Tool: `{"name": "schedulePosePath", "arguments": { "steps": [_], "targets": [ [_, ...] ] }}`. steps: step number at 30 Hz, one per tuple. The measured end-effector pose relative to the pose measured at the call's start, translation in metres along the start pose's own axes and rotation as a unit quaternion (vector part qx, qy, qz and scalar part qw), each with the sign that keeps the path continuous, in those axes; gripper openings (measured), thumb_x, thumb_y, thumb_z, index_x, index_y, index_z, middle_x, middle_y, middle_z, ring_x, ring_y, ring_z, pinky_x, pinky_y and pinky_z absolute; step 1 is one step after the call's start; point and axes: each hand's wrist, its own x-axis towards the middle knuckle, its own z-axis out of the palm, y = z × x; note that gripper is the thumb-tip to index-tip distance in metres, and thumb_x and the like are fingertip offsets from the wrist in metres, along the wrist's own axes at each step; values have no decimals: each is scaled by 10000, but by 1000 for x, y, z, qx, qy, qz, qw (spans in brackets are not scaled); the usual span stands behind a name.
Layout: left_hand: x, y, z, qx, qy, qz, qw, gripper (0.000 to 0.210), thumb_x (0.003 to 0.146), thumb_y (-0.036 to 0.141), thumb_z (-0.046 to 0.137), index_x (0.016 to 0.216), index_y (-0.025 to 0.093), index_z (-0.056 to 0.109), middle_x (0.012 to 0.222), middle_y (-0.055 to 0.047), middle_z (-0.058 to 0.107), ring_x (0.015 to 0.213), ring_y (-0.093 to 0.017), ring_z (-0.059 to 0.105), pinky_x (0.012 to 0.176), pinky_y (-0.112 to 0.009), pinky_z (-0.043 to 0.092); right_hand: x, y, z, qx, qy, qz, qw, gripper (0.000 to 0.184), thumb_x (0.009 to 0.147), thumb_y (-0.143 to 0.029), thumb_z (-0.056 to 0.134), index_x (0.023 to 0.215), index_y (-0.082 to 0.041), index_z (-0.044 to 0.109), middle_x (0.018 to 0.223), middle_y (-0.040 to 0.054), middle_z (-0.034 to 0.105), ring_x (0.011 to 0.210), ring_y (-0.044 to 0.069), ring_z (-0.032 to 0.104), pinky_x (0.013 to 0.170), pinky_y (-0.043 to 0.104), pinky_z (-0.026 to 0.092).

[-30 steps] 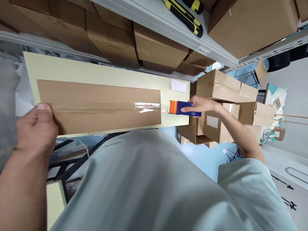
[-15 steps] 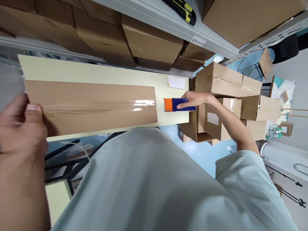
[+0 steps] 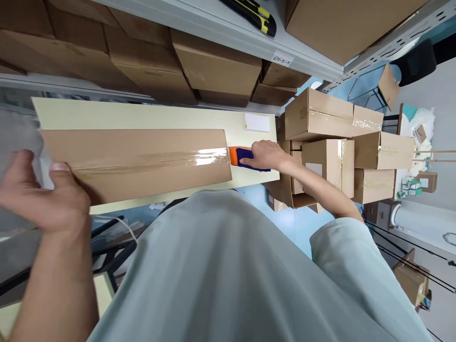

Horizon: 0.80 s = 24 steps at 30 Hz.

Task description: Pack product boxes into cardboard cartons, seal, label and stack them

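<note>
A long cardboard box (image 3: 149, 159) lies on a cream tabletop (image 3: 142, 111), with shiny clear tape along its top. My left hand (image 3: 46, 190) is at the box's left end, thumb near the corner and spread away from the fingers. Behind that hand is cloudy plastic (image 3: 17, 128). At the box's right end, my right hand (image 3: 265, 156) is wrapped round an orange and dark-blue block-shaped item (image 3: 245, 158). Its orange end is right against the box end; whether they touch, I cannot tell. Its exact kind does not show.
A white label-like card (image 3: 257, 122) lies on the tabletop's far right. Above runs a shelf (image 3: 228, 40) bearing a black and yellow cutter (image 3: 256, 16). Cardboard boxes (image 3: 217, 61) fill the level below, and more boxes (image 3: 324, 114) are stacked on the right.
My right hand has moved left with the orange and blue item, up to the box end. My left hand has loosened, its thumb and fingers now apart.
</note>
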Motion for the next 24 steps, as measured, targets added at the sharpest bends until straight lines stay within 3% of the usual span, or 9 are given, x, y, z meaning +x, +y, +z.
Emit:
{"name": "schedulePosePath", "arguments": {
  "steps": [2,4,7,9,11,13,16,19,24],
  "targets": [
    [-3,7,0,7,43,11,999,815,760,293,559,1510,-26,548,1688,-247,616,1627,-386,531,1404,-624,324,0,-6,13,-29,22,37,999,427,1125,-521,672,1234,-133,811,1223,214,838,1198,371,795,994,433,611],
    [-7,13,-4,5,58,35,998,843,756,286,591,1529,-49,571,1703,-259,601,1658,-415,488,1423,-688,245,-3,-8,24,-36,30,70,996,438,1147,-511,645,1293,-127,797,1284,231,830,1259,375,786,1028,442,614],
    [-17,31,-10,-12,40,105,994,822,841,338,638,1595,18,581,1802,-209,506,1739,-459,335,1413,-789,113,-15,-4,31,-15,52,102,993,509,1169,-571,582,1275,-123,798,1258,237,840,1247,379,800,1012,436,620],
    [-28,59,-9,-41,26,168,985,724,963,395,623,1604,58,592,1842,-176,453,1770,-438,271,1416,-775,145,-26,-2,25,3,83,110,990,539,1171,-605,551,1233,-132,800,1225,232,848,1217,390,813,986,433,621],
    [-46,99,-4,-84,4,239,967,626,1059,409,601,1604,99,609,1793,-147,537,1769,-394,300,1415,-722,254,-38,-1,12,22,122,109,986,534,1160,-613,556,1251,-136,777,1206,226,853,1200,401,818,966,429,620],
    [-66,143,3,-126,-47,328,935,450,1124,369,561,1495,170,719,1646,-111,700,1706,-340,453,1385,-632,389,-48,-4,-5,42,158,98,982,508,1138,-574,586,1338,-128,725,1202,218,852,1194,409,817,952,425,620],
    [-90,198,11,-167,-103,436,878,391,1141,280,536,1438,247,788,1481,-77,812,1504,-296,691,1274,-539,530,-54,-12,-32,75,202,49,975,493,1089,-464,621,1446,-124,633,1195,188,843,1144,396,818,927,421,623],
    [-91,224,18,-196,-90,487,847,431,1131,237,533,1478,262,788,1438,-93,829,1339,-275,793,1174,-491,599,-47,-21,-58,101,235,-42,966,456,1077,-445,586,1437,-165,595,1145,135,819,1024,354,808,895,430,632],
    [-45,241,16,-177,-38,450,874,476,1122,259,499,1520,210,756,1568,-140,745,1327,-310,792,1164,-526,607,-8,-50,-113,49,319,-190,927,371,1137,-453,514,1390,-185,558,1199,170,767,1085,337,769,955,451,616]
  ]
}}
